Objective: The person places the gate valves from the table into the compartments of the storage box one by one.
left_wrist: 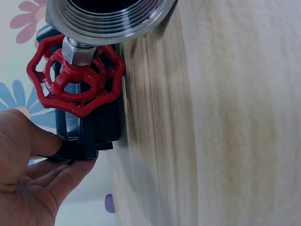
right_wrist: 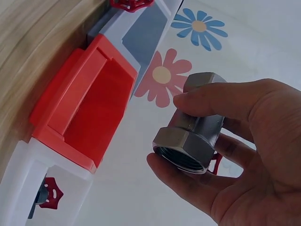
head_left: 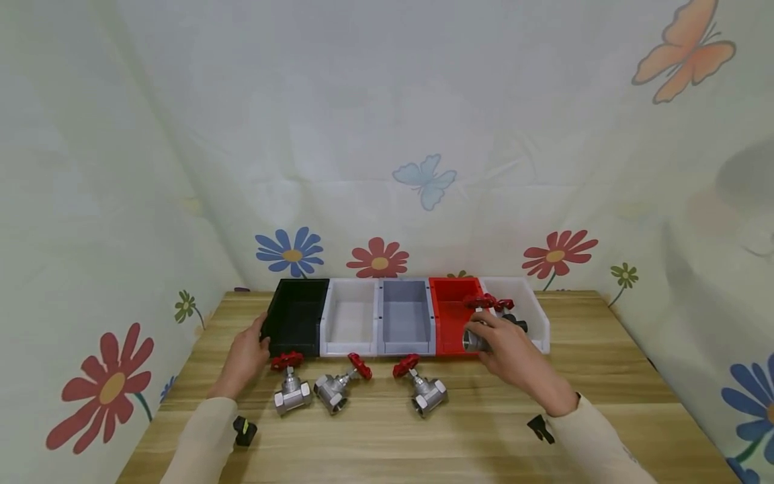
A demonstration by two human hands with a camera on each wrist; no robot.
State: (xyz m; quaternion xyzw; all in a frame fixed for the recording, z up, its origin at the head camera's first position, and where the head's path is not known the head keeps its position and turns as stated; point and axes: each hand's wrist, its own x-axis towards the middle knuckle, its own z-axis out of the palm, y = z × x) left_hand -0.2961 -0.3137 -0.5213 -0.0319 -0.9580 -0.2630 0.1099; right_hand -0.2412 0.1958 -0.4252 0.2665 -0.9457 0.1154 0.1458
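My right hand (head_left: 506, 348) holds a metal gate valve (right_wrist: 190, 134) with a red handwheel above the red bin (right_wrist: 87, 110), near its border with the right-hand white bin (head_left: 540, 329). Thumb and fingers wrap its steel body; in the right wrist view the handwheel is mostly hidden behind it. At the row's left end, my left hand (head_left: 244, 356) pinches the side wall of the black bin (head_left: 296, 351), thumb on the rim and fingers outside. The nearest valve (head_left: 292, 393) stands just in front of that bin, its red handwheel (left_wrist: 77, 77) large in the left wrist view.
Two more valves, one left of centre (head_left: 332, 392) and one right of it (head_left: 428, 395), lie before the white bin (head_left: 351, 348) and grey bin (head_left: 406, 348). Another red-wheeled valve (right_wrist: 49, 194) is inside the right-hand white bin. A flowered cloth (head_left: 375, 134) hangs behind the wooden table (head_left: 375, 450).
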